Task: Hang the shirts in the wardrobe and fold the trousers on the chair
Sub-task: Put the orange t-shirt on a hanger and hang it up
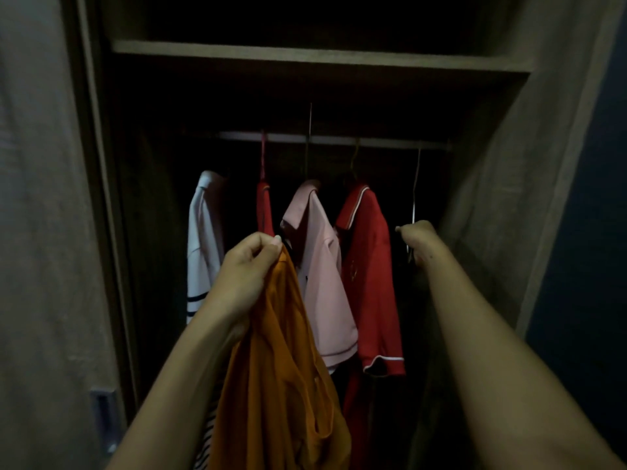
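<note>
Had the orange shirt (281,368) pinched at its top in the left hand (247,269) — dangling just in front of the wardrobe rail (336,140). Gripped a thin hanger (416,184) at the rail's right end with the right hand (415,237), fingers curled round it.

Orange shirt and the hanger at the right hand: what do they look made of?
Orange shirt: thin, soft, matte cloth; it drapes in loose folds from the left hand. Hanger: probably metal wire, thin with a pale glint; the right hand grips it, too dim for certainty.

Left hand (247,266), right hand (419,237) (bare forearms (475,334)).
</note>
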Motion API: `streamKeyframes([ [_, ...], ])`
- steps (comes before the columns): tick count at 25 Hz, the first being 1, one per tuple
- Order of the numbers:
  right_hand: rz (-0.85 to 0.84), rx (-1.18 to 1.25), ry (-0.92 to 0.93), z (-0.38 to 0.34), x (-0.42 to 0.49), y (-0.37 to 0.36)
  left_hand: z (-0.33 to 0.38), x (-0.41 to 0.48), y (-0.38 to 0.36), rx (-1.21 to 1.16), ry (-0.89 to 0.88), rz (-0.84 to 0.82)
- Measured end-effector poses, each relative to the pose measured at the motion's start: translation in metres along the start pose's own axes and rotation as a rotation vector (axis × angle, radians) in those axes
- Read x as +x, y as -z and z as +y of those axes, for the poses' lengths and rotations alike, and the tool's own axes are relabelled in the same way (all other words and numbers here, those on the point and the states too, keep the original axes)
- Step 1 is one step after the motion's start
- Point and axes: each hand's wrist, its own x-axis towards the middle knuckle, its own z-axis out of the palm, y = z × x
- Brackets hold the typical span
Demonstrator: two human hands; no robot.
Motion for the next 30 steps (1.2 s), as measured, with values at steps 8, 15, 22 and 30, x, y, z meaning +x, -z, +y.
streamKeyframes([
  [8, 0.136, 0.113, 0.247, -0.003, -0.009, 0.005, -0.005, -0.003, -0.005, 0.017, -0.005, 0.024],
  [15, 0.169, 0.256, 0.247, 0.019, -0.099, 0.011, -0.007, -0.015, 0.003, 0.022, -0.002, 0.020],
  [22, 0.257, 0.475, 0.439, 0.065, -0.216, -0.036, -0.005, -0.039, 0.038, 0.015, -0.019, 0.044],
  [30, -0.034, 0.609, 0.478, 0.101, -0.303, -0.090, 0.003, -0.074, 0.118, 0.152, -0.028, 0.079],
])
